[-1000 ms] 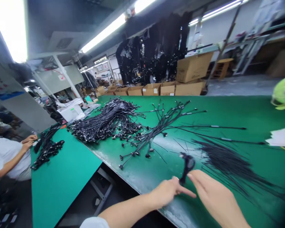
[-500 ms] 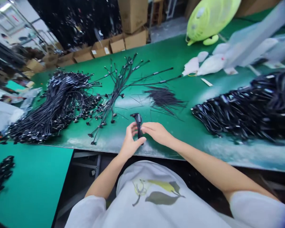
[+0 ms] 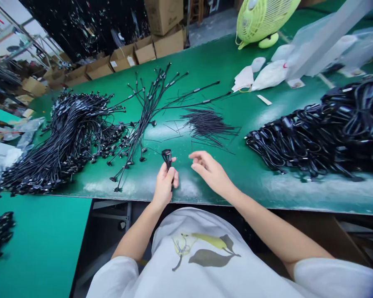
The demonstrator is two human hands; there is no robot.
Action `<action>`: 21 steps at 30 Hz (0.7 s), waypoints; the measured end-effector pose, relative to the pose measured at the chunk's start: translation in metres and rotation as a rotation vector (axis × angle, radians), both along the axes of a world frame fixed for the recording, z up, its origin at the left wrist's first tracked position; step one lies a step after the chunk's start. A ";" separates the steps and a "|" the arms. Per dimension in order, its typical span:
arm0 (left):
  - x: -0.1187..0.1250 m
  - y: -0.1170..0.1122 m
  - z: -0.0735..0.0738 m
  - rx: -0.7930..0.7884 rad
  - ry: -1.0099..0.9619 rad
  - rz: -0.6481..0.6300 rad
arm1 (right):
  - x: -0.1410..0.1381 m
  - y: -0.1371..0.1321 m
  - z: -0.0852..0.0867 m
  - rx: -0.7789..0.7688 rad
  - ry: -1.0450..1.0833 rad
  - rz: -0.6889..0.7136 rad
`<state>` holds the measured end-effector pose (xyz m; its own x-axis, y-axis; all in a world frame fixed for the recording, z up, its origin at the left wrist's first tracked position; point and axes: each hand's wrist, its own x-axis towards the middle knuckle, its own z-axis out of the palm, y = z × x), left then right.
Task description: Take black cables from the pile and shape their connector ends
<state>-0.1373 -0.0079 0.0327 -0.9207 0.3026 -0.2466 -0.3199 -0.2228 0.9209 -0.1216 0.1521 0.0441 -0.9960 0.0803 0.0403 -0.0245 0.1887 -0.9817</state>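
Green matting covers the long desk (image 3: 205, 70) that fills the view, with a lower teal desk (image 3: 34, 244) at the left and cardboard boxes (image 3: 121, 62) stacked beyond. A lime-green fan (image 3: 261, 18) and white plastic bags (image 3: 270, 76) sit toward the far right. On the desk lie a heaped pile of black cables (image 3: 68, 140) at the left and a heavy mass of coiled black cords (image 3: 311, 132) at the right. Between them are a loose spray of branched cables (image 3: 146, 111) and a tuft of thin black wires (image 3: 205, 126). Near the desk's front edge, a small black cable bundle (image 3: 167, 159) stands upright in the left hand (image 3: 164, 186), its top showing above the closed fingers and thumb. The right hand (image 3: 209, 169) is open and apart from it, fingers loosely curved, hovering over the green surface. Both forearms angle inward from white sleeves. Gripping low on the bundle leaves its top exposed, and keeping it near the front edge holds it away from the loose cable ends.
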 end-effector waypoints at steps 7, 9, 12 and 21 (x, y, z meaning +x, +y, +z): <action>0.023 0.029 -0.012 -0.079 -0.019 -0.240 | -0.009 -0.021 -0.006 -0.377 -0.156 -0.100; 0.027 0.031 -0.010 -0.057 -0.074 -0.275 | -0.009 -0.017 -0.012 -0.437 -0.176 -0.115; 0.030 0.033 -0.010 -0.024 -0.170 -0.290 | -0.007 -0.008 -0.019 -0.519 -0.134 -0.146; 0.030 0.054 -0.028 -0.047 -0.292 -0.218 | 0.039 0.019 -0.023 -0.586 -0.279 -0.023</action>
<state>-0.1075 0.0457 0.0049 -0.7245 0.4662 -0.5078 -0.6062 -0.0804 0.7912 -0.0821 0.1709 0.0210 -0.9604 0.0318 -0.2767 0.2441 -0.3824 -0.8912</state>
